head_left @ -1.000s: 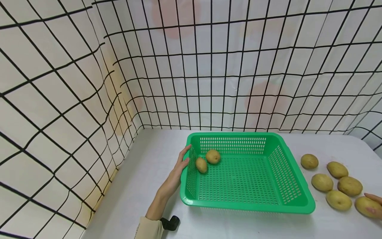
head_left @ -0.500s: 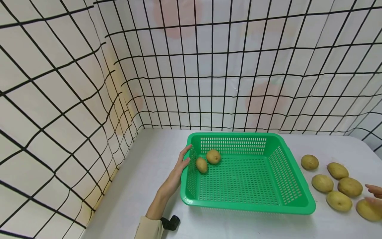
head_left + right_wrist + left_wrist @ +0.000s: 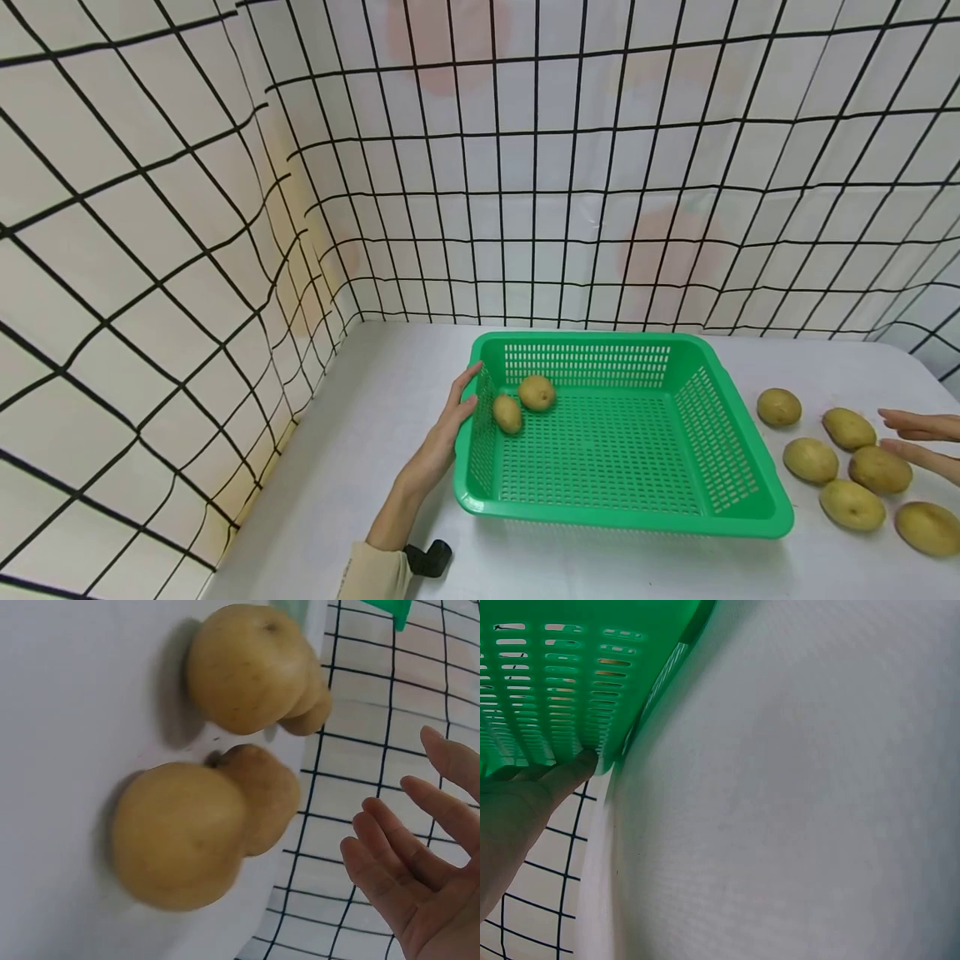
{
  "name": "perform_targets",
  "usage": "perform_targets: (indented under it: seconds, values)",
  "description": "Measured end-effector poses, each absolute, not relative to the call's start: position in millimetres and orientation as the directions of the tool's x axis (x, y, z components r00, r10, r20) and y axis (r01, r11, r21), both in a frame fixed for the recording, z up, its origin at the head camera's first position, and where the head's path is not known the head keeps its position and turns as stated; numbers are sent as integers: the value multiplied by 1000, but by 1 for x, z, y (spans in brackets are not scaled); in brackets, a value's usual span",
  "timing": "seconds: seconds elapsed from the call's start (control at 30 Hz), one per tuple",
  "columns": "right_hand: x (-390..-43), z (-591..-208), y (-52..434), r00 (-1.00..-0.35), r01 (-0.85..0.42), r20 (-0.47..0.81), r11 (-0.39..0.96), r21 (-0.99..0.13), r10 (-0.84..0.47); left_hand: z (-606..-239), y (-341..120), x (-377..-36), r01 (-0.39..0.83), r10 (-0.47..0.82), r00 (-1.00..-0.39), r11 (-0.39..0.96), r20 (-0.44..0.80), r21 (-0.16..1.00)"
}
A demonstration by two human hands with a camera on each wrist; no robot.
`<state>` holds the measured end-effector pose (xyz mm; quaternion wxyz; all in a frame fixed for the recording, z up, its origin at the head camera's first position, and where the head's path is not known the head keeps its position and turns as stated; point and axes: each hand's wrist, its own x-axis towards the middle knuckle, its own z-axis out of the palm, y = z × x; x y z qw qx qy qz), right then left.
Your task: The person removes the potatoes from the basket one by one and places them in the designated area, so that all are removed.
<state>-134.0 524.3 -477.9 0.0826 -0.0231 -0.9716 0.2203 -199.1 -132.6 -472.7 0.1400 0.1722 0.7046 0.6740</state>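
Note:
My left hand rests against the outside of the left wall of a green plastic basket, its fingertips at the rim. In the left wrist view, a finger touches the slotted wall from outside. Inside the basket lie two potatoes, a rounder one and a longer one, close to the left wall. At the far right my right hand hovers with extended fingers, beside a potato in a loose group. The right wrist view shows this hand holding nothing, a large potato near it.
Several potatoes lie on the white table right of the basket, among them a nearer one and one at the right edge. Black wire mesh stands behind and at the sides. A black wrist device sits at the left cuff.
My right hand has let go of the potato at the right edge and moved away from it, over toward the farther potatoes. My left hand and the basket stay put.

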Motion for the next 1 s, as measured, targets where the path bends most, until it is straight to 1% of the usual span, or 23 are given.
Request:
perform_targets:
  seconds: [0.13,0.27,0.3,0.47,0.57,0.8,1.0]
  values:
    - [-140,-453,501,-978,-21,193,877,-481,83,-473,-132,-199,51,436,-899,37,29,998]
    - [-142,-428,471,-977,-66,206,858,-510,47,-473,-132,-199,49,437,-899,41,26,998]
    - [-144,-423,466,-974,-88,225,859,-504,32,-472,-132,-199,48,436,-900,41,26,998]
    - [-156,-396,435,-974,-166,217,875,-456,-72,-473,-132,-199,45,434,-901,36,25,998]
    - [-164,-384,421,-973,-194,202,864,-465,-109,-473,-132,-199,48,438,-899,39,26,998]
    - [-179,-362,387,-979,-186,159,875,-448,-126,-473,-132,-199,51,440,-898,42,27,998]
    - [-192,-351,349,-965,-261,157,840,-476,-211,-472,-132,-199,51,429,-903,46,27,998]
